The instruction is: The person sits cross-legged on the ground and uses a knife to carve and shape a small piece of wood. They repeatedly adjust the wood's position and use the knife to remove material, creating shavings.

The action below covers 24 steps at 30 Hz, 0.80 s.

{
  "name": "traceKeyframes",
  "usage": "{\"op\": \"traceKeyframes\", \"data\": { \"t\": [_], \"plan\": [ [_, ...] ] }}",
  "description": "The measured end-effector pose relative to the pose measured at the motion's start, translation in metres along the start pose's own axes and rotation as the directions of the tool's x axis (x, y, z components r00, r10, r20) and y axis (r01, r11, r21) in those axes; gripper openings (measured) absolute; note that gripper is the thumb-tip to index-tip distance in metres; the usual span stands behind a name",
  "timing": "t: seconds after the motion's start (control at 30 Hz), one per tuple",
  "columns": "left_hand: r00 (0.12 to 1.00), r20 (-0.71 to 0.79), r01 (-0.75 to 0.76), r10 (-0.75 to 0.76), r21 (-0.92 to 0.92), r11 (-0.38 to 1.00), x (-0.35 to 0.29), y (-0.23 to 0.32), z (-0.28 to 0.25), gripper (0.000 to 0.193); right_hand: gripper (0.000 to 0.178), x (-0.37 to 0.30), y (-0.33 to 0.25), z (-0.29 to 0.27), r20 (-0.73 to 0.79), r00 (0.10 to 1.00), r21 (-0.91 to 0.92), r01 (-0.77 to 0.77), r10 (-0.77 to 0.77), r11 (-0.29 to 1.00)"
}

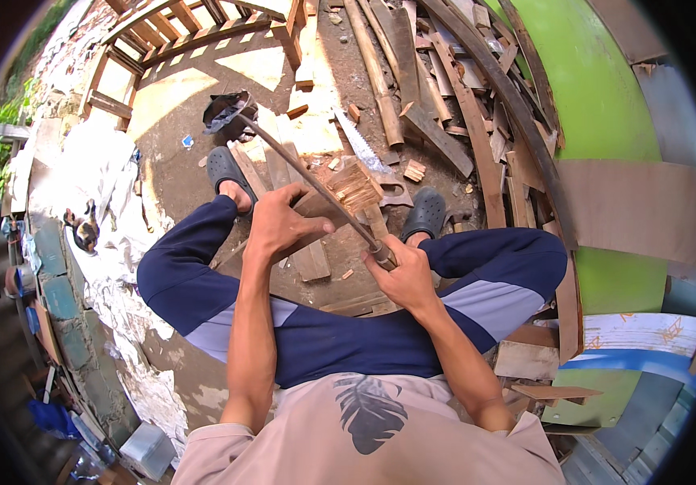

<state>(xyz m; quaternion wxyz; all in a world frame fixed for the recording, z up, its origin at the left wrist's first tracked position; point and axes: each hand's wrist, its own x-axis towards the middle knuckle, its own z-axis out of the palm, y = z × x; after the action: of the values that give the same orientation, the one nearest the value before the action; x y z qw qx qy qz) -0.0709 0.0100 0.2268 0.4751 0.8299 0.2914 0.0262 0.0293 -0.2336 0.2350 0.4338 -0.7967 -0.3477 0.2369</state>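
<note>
Gripping: right hand [403, 279], fingers closed round the handle [383, 256] of a long dark rod [293, 158], which slanted across a wooden block [356, 187] toward the ground's far left corner. Left hand [277, 225], partly curled, held the block between fingers and thumb, thumb stretched along its near side. Block: over the middle of the ground [172, 153], between the person's two clogs [230, 171], hewn end pale and turned right. Dark crumpled item [223, 115]: by the rod's far end; contact could not be told. Handsaw [356, 141]: lay just beyond the block. Scrap wood [469, 121]: heaped along the ground's right edge. White sheet [113, 242]: spread along its left edge. Slatted wooden frame [202, 39]: stood at the far left corner
</note>
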Motion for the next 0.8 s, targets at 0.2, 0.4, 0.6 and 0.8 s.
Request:
{"op": "traceKeyframes", "data": {
  "t": [0.2,0.4,0.6,0.8],
  "plan": [
    [0.995,0.055,0.087,-0.085,-0.029,0.996,0.000,0.001,-0.008,0.074,0.024,-0.009,-0.001,-0.001,-0.024,0.995,-0.119,-0.103,0.100,0.988],
    [0.997,-0.079,-0.005,0.011,0.082,0.997,-0.002,0.004,-0.007,0.061,0.028,-0.026,0.002,-0.017,-0.269,0.937,0.006,-0.229,0.222,0.973],
    [0.991,0.133,0.020,-0.023,0.020,1.000,-0.001,-0.004,-0.002,0.047,0.026,0.038,-0.010,-0.038,-0.053,0.958,0.487,-0.222,0.282,0.845],
    [0.994,0.103,0.024,-0.030,0.055,0.998,-0.008,0.006,0.003,0.048,0.023,0.054,-0.008,-0.031,0.175,0.965,0.729,-0.260,0.196,0.633]
  ]
}}
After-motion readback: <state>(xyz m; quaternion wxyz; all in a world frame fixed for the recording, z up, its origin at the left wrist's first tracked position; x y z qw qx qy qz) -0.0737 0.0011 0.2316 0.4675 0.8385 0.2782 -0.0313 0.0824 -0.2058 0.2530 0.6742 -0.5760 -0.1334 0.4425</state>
